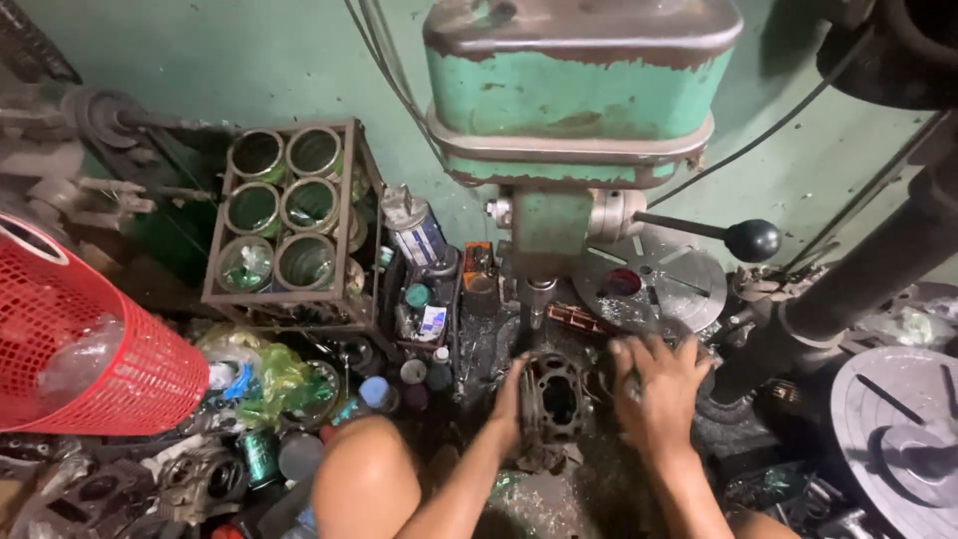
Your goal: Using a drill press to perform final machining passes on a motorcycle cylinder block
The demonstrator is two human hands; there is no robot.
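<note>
The left hand [509, 394] is gripping the engine cylinder [552, 401] under the drill press [574, 120]. The right hand [659, 389] is lying curled just right of it; whether it is holding anything, I cannot tell. A loose grip could let the cylinder spin.

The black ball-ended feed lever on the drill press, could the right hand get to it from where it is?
Probably yes: the right hand lies below the lever knob, with nothing visible between.
</note>
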